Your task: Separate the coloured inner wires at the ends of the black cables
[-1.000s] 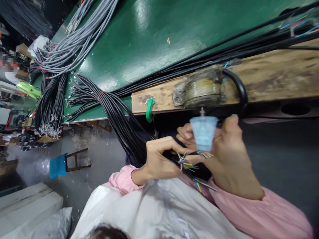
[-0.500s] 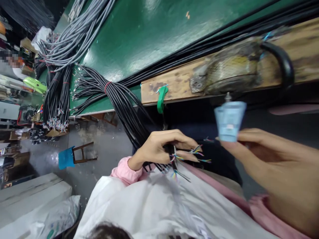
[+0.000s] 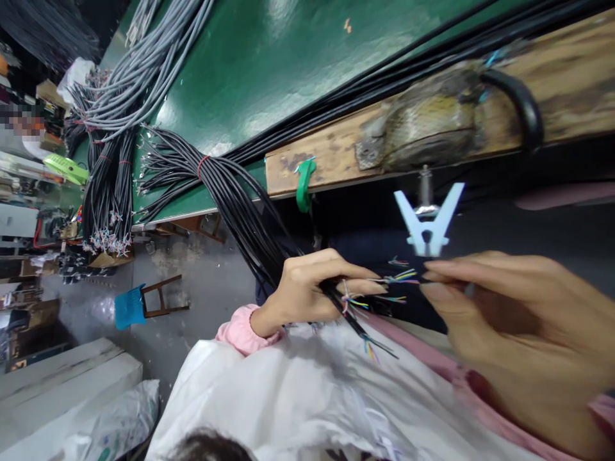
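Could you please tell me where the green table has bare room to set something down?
The widest bare patch of green table lies between grey cables and the long black cables, bar a few scraps. Crowded: the table's left end, where grey cables overlap black bundles, and around the left hand with its held cables.

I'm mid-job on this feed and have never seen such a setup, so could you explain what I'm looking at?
There is no machine arm here: these are a person's own bare hands, seen by one camera worn on the head, looking forward and down. The left hand grips black cables whose ends show thin coloured wires. The right hand is just below a light-blue clip; I can't tell whether it holds anything. On the green table lie grey cables and a tied black bundle hanging over the edge, near a wooden beam.
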Demonstrator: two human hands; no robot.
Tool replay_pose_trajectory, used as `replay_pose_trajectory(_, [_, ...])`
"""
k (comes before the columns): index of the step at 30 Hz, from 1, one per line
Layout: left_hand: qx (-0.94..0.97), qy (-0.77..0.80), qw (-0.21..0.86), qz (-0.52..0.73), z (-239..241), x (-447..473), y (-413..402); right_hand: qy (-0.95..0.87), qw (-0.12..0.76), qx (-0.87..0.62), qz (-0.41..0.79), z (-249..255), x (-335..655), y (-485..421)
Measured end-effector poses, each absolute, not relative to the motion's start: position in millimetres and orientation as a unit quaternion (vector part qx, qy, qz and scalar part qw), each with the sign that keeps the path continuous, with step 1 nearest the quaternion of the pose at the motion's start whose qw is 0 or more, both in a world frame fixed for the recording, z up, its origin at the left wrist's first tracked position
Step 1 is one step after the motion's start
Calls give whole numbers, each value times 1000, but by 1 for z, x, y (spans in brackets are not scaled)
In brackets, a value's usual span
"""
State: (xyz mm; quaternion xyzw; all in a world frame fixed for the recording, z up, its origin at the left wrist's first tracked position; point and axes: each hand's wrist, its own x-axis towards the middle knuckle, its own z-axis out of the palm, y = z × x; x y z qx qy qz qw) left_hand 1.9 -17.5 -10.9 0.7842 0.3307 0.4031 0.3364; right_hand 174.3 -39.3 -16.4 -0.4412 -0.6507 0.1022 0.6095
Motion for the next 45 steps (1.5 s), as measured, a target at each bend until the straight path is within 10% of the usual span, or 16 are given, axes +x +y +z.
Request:
replay_pose_trajectory(7, [855, 347, 327, 202, -9, -1, -18, -757, 473, -450, 21, -27, 196, -47])
replay_pose_trajectory(17, [972, 196, 101, 86, 4, 9, -17, -631, 560, -471, 258, -21, 209, -63])
replay_pose_trajectory(27, [892, 283, 218, 276, -17, 6, -30, -641, 595, -371, 312, -8, 189, -39])
replay_pose_trajectory(45, [895, 263, 342, 111, -6, -14, -14, -664, 530, -433, 301, -7, 181, -49])
